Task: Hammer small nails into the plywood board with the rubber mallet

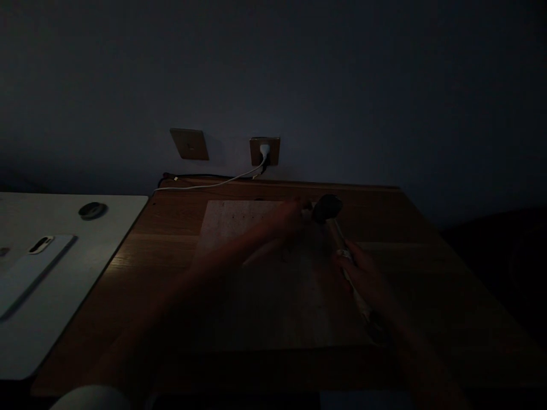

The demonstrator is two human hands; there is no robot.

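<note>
The right hand (363, 273) is clenched on the handle of a hammer (327, 208), whose dark head sits just above centre frame. The left hand (294, 213) reaches beside that head, fingertips pinching something pale, too dim to name. I'd judge the work is under way, nothing visibly finished. Beneath lies a board (239, 222) on a wooden table (427, 239); a plugged socket (265, 151) is on the dark wall above.

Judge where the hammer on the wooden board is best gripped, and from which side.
Grip the hammer low on its pale handle, coming from the near side. The dark head points away toward the wall, and the right hand already wraps the shaft there.
</note>
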